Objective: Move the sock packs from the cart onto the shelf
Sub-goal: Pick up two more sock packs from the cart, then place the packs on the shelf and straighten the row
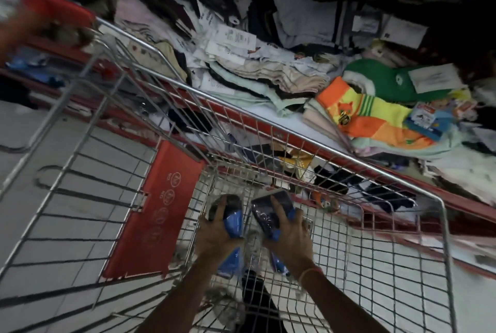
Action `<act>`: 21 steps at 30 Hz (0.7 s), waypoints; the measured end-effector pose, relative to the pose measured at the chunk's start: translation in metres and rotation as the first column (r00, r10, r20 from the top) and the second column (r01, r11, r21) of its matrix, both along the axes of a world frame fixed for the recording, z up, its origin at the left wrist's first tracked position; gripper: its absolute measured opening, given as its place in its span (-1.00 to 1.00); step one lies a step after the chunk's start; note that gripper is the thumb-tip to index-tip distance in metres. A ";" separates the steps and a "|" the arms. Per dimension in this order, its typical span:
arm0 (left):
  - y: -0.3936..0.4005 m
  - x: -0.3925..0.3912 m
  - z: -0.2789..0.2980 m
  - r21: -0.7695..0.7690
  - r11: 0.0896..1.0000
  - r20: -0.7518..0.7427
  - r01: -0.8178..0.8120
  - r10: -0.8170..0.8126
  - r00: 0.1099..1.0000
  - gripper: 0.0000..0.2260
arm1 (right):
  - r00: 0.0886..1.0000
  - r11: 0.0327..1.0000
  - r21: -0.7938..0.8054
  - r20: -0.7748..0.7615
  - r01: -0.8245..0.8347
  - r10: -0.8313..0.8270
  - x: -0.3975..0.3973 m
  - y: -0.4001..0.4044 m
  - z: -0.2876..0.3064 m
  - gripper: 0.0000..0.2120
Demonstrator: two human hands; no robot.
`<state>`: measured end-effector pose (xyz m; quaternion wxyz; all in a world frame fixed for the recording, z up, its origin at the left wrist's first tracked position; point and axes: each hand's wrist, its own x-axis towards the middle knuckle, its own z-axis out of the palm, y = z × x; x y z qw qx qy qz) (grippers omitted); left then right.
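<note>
Both my hands reach down into a wire shopping cart [316,142]. My left hand [214,236] grips a dark sock pack with a blue label [232,214]. Beside it, my right hand [291,233] grips a second dark, plastic-wrapped sock pack [268,212]. More blue-labelled packs [230,263] lie on the cart's bottom under my wrists, partly hidden. The shelf [268,110] with a red front edge runs beyond the cart's far side and is piled with folded socks and clothes.
A red fold-down child seat panel [158,212] hangs inside the cart to the left. Orange, yellow and green socks [375,115] lie on the shelf at right. A lower shelf level shows through the cart's mesh. Pale tiled floor lies beneath the cart.
</note>
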<state>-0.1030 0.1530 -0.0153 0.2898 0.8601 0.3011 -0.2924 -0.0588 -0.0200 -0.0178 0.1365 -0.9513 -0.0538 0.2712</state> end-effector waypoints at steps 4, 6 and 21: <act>0.002 -0.003 0.052 -0.006 1.000 0.170 -0.003 0.004 0.985 0.03 | 0.992 0.992 0.110 0.107 0.058 -0.070 -0.012 -0.012 0.040 0.01; -0.001 -0.004 0.081 -0.002 1.000 0.249 -0.001 0.001 0.969 -0.03 | 0.978 0.982 0.171 0.175 0.082 -0.112 -0.017 -0.016 0.062 0.03; -0.029 0.040 0.253 0.122 0.993 0.721 -0.003 -0.086 0.688 -0.06 | 0.714 0.894 0.449 0.622 0.010 -0.321 0.014 -0.047 0.258 -0.04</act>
